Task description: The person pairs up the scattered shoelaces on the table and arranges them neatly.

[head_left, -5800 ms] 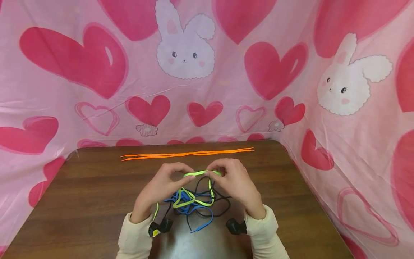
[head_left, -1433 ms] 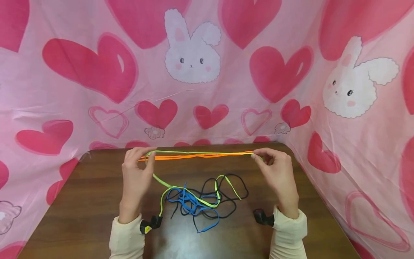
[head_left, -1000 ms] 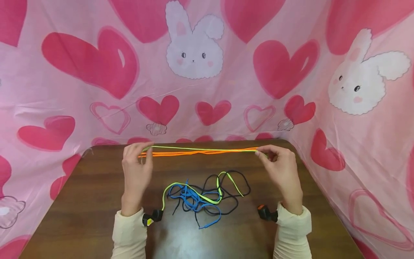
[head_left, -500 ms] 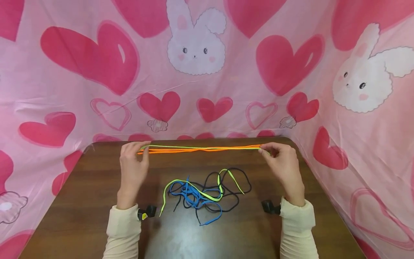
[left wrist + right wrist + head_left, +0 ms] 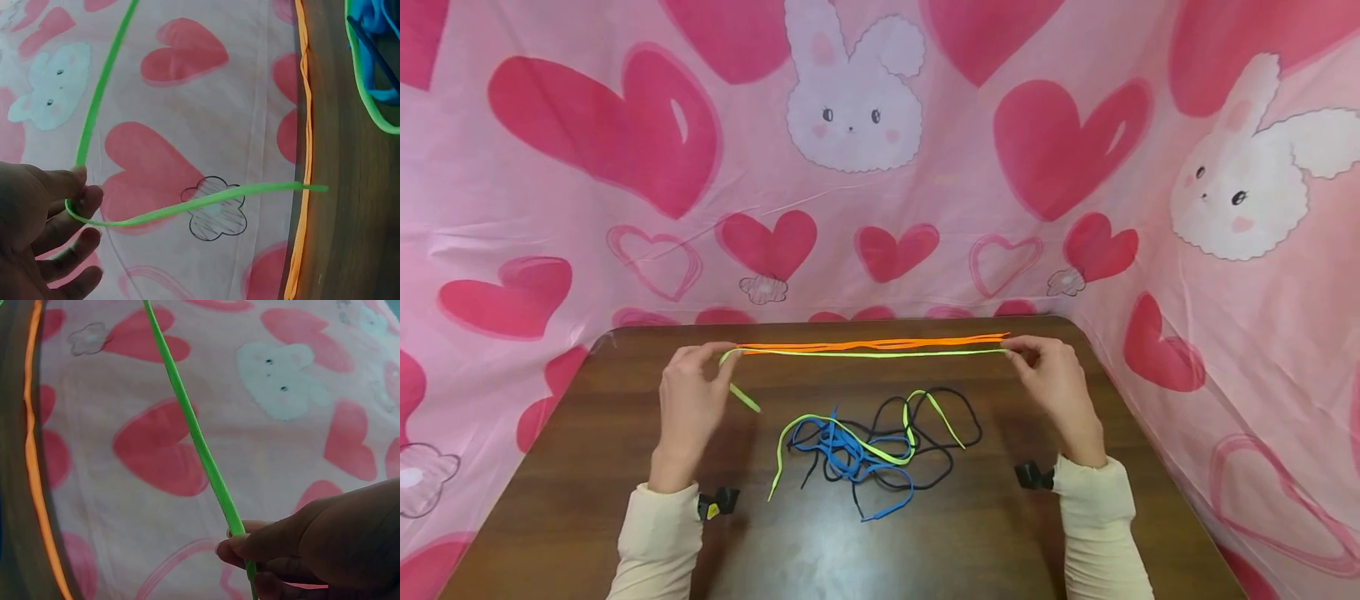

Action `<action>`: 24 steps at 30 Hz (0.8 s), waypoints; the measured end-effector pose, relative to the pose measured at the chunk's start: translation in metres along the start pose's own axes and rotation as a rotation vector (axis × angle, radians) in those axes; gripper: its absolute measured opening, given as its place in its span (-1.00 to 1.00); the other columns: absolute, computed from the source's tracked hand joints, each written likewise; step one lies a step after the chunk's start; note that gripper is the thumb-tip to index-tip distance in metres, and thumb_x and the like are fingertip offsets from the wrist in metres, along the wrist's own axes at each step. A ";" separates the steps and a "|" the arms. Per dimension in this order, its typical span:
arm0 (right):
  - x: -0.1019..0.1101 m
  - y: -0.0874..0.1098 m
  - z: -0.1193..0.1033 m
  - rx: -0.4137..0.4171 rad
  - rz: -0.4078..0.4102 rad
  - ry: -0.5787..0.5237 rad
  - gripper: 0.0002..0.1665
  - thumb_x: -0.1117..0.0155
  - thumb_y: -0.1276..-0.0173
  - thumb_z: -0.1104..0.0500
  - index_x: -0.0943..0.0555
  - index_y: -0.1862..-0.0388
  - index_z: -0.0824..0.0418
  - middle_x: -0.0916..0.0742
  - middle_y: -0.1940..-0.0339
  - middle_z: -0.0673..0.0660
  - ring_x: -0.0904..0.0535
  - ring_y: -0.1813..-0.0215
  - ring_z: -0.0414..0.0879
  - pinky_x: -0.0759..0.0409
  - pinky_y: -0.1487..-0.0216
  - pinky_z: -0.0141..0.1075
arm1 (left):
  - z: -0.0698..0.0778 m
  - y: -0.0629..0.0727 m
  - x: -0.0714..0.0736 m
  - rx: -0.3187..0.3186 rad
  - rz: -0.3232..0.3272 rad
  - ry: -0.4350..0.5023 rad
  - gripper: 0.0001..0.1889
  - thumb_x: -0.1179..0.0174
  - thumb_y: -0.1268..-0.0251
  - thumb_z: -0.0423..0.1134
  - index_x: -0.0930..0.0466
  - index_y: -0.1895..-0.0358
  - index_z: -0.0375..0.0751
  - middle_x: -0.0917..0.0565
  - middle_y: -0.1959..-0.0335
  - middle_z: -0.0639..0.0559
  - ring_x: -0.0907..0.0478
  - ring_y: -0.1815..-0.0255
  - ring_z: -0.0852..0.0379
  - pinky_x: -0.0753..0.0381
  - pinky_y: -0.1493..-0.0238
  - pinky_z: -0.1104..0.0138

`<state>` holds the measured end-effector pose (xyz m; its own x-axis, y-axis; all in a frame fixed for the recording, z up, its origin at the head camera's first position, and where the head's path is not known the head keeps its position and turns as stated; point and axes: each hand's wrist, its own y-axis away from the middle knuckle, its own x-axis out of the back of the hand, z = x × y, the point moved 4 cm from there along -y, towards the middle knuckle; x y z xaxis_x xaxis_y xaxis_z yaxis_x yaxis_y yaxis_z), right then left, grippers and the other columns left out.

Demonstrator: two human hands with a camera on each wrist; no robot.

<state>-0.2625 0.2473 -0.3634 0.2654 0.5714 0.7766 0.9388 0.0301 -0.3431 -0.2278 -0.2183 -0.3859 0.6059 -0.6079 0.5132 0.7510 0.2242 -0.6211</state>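
A neon-green shoelace (image 5: 872,355) is stretched nearly level between both hands, in front of the orange shoelaces. My left hand (image 5: 694,408) pinches it between thumb and forefinger; a loose tail (image 5: 212,199) hangs past those fingers. At the other side my right hand (image 5: 1060,396) pinches the lace, and in the right wrist view the taut strand (image 5: 197,434) runs up and away from the fingertips. Two orange shoelaces (image 5: 880,344) lie side by side along the table's far edge. Nearer me is a tangle of a blue shoelace (image 5: 842,450), a black lace (image 5: 973,417) and another green lace (image 5: 786,437).
The brown wooden table (image 5: 820,558) has a pink cloth (image 5: 850,200) with hearts and rabbits hanging behind it and along its sides. A small black camera (image 5: 1033,475) sits at the right wrist, and another camera (image 5: 721,502) at the left.
The green shoelace has come out of the tangle and is now drawn out wide as the hands moved apart. Just now it has dropped slightly nearer, its tail showing below the left hand.
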 end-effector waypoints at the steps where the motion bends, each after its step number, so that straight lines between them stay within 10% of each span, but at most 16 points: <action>1: -0.002 0.000 0.003 -0.003 -0.005 0.009 -0.84 -0.38 -0.36 0.29 -0.79 0.11 0.24 -0.72 0.47 0.14 -0.44 0.46 -0.03 -0.37 0.46 -0.19 | -0.001 0.000 0.000 -0.011 -0.011 -0.006 -0.86 -0.39 -0.27 -0.39 -0.76 0.15 -0.37 -0.74 0.32 -0.32 -0.60 0.12 -0.28 -0.51 0.15 -0.16; 7: -0.009 -0.002 0.017 -0.039 -0.008 0.045 -0.87 -0.42 -0.36 0.19 -0.80 0.17 0.18 -0.70 0.49 0.09 -0.47 0.41 -0.02 -0.36 0.44 -0.18 | -0.009 0.001 0.001 -0.064 -0.053 -0.019 -0.82 -0.28 -0.23 -0.58 -0.72 0.11 -0.47 -0.72 0.28 -0.39 -0.55 0.03 -0.34 -0.49 -0.04 -0.22; 17: -0.027 -0.011 0.043 -0.072 0.040 0.068 -0.81 -0.42 -0.38 0.09 -0.80 0.19 0.19 -0.79 0.41 0.12 -0.62 0.36 0.02 -0.50 0.39 -0.04 | -0.028 0.006 -0.004 0.058 -0.166 -0.081 -0.78 -0.35 -0.27 -0.45 -0.73 0.04 -0.40 -0.74 0.18 -0.39 -0.59 0.19 -0.32 -0.53 0.18 -0.17; 24: -0.044 -0.016 0.058 -0.044 0.034 0.050 -0.81 -0.32 -0.38 0.27 -0.78 0.09 0.24 -0.72 0.49 0.14 -0.50 0.46 0.01 -0.38 0.48 -0.18 | -0.046 0.007 -0.007 0.076 -0.198 -0.103 -0.79 -0.27 -0.29 -0.52 -0.71 0.04 -0.45 -0.72 0.10 -0.42 -0.54 0.03 -0.37 -0.48 -0.08 -0.25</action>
<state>-0.3021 0.2688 -0.4225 0.3068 0.5299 0.7906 0.9376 -0.0256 -0.3467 -0.2393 -0.2472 -0.4210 0.4657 -0.5653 0.6808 0.8730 0.1678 -0.4579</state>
